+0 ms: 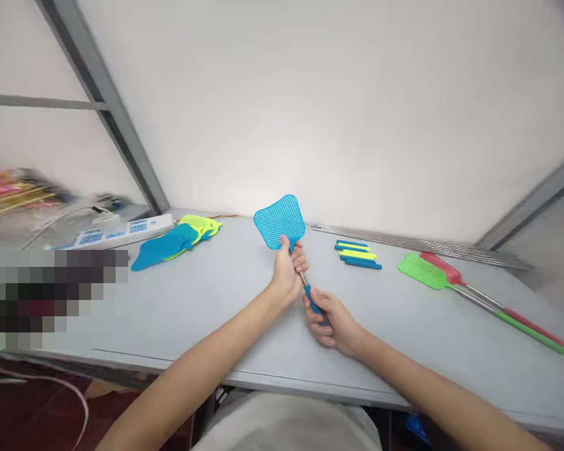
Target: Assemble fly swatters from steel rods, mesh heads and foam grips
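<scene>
A blue fly swatter (pixel 282 219) is held up over the middle of the table, its mesh head toward the wall. My left hand (pixel 289 269) closes round the neck, where the head meets the metal rod, with the thumb against the base of the head. Lower down, my right hand (pixel 331 319) is wrapped round the blue handle grip (pixel 313 302). A short stretch of bare rod shows between my hands. To the right of them lie several loose blue and yellow handle grips (pixel 358 255).
Blue and yellow swatter heads (pixel 169 246) are piled at left, beside a white power strip (pixel 126 233). Thin metal rods (pixel 404 241) lie along the wall. At right rest a green swatter (pixel 423 270) and a red swatter (pixel 446 268). The table's front edge (pixel 282 383) is near my body.
</scene>
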`<state>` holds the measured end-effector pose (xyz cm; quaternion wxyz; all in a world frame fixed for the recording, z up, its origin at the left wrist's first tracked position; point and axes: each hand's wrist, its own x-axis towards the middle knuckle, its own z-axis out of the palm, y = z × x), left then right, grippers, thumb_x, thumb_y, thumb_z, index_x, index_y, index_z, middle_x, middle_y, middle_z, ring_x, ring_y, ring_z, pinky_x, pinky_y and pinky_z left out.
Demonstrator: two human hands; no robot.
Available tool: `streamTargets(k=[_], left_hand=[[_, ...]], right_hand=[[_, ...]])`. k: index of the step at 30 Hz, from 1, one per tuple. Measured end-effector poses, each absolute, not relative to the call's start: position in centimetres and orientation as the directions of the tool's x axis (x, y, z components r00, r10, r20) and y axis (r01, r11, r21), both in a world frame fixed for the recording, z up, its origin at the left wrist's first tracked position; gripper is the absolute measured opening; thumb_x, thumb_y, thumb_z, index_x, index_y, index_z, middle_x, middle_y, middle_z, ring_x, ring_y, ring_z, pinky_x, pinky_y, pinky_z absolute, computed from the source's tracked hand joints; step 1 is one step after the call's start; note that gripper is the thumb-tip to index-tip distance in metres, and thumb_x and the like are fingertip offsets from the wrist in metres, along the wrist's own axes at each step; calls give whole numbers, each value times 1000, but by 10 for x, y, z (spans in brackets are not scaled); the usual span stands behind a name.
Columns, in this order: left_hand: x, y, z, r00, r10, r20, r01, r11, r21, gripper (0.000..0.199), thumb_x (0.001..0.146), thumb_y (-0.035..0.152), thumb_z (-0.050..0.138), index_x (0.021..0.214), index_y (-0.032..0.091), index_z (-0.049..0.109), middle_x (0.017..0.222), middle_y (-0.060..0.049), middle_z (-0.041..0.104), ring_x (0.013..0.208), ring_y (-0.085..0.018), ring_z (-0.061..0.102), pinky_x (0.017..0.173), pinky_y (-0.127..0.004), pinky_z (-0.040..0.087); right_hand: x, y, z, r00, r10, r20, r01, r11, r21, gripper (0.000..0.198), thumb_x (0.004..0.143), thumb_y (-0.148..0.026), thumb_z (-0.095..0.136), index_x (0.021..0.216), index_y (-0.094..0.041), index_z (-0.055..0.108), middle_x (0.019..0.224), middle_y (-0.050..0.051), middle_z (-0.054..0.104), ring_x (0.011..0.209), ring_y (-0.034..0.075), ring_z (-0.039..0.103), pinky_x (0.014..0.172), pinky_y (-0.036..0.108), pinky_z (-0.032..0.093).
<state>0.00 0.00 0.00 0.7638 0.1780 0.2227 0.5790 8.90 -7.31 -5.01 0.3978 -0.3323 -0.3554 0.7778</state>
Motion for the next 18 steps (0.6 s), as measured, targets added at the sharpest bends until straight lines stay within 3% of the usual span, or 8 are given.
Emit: streamTargets(k=[5,10,18], left_hand=[[-3,-1,1,374,911,-175,-684,399,611,41,80,46,27,61,14,43,40,7,27,27,-3,22,29,-14,18],[-7,-1,9,411,898,-157,-677,416,608,41,81,45,23,58,15,41,41,6,28,29,-5,26,32,-16,24],[-5,-1,0,416,908,-43,-753,371,544,44,80,48,23,50,16,29,40,8,15,28,-4,14,28,-15,12]], right_hand=[[85,-71,-48,-407,890,-208,-373,-369,-851,27,75,-47,38,72,-20,39,47,-8,29,29,2,20,22,13,19],[89,-67,-45,-372,907,-197,-292,-316,-903,28,74,-48,39,72,-19,40,50,-8,29,31,2,22,24,13,20],[92,-69,-42,-434,857,-277,-245,-409,-879,30,73,-51,37,71,-21,36,52,-8,26,33,2,18,27,12,14]])
